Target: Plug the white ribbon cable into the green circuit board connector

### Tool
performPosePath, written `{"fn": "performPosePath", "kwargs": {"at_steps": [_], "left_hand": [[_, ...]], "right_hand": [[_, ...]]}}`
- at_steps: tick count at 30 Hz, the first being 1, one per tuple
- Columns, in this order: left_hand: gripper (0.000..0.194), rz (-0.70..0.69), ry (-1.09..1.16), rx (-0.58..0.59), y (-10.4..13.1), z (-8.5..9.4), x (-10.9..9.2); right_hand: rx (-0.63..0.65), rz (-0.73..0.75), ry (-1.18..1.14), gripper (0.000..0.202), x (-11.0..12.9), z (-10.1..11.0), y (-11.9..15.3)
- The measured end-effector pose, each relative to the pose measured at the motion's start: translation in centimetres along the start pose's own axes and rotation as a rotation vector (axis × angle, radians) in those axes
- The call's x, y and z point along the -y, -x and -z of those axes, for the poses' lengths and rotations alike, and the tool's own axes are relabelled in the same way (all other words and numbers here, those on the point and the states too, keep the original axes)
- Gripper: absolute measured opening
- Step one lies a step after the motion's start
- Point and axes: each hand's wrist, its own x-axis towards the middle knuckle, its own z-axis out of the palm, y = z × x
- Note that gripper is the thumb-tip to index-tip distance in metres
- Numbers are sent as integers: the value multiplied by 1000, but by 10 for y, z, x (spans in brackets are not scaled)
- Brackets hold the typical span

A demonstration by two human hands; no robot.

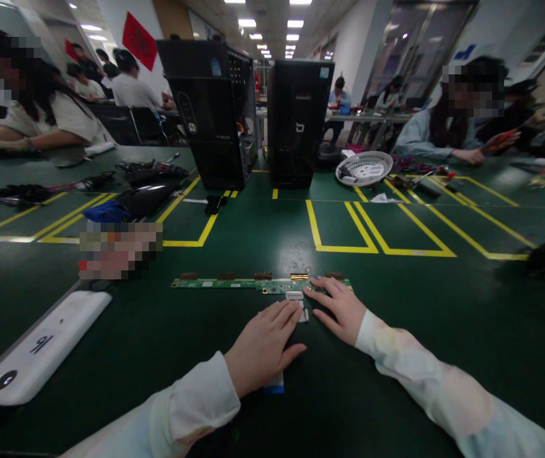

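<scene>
A long, narrow green circuit board with copper-coloured tabs along its far edge lies flat on the green table. A flat white ribbon cable with a blue end passes under my left hand. That hand's fingers are stretched out over the cable, tips beside the white connector on the board's near side. My right hand has its fingers spread, with the fingertips on or just at the board's right part. How the cable meets the connector is partly hidden by my left fingers.
Two black computer towers stand at the back. A white basket sits right of them. Yellow tape marks the table. A white device lies at the left, near dark cables. People sit on both sides.
</scene>
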Motion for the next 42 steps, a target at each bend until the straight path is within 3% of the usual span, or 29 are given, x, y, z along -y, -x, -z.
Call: {"fn": "performPosePath", "kwargs": {"at_steps": [11, 19, 32, 36, 42], "left_hand": [[56, -23, -41, -9, -3, -3, 6], [53, -43, -30, 35, -4, 9, 10], [55, -65, 67, -56, -5, 11, 11], [53, 9, 22, -172, -6, 21, 37], [49, 340, -154, -279, 5, 45, 113]], "right_hand": [[18, -2, -12, 44, 1, 4, 0], [42, -6, 3, 45, 0, 5, 1], [36, 2, 8, 46, 0, 5, 1], [41, 8, 22, 45, 1, 4, 2], [52, 6, 40, 46, 0, 4, 2]]}}
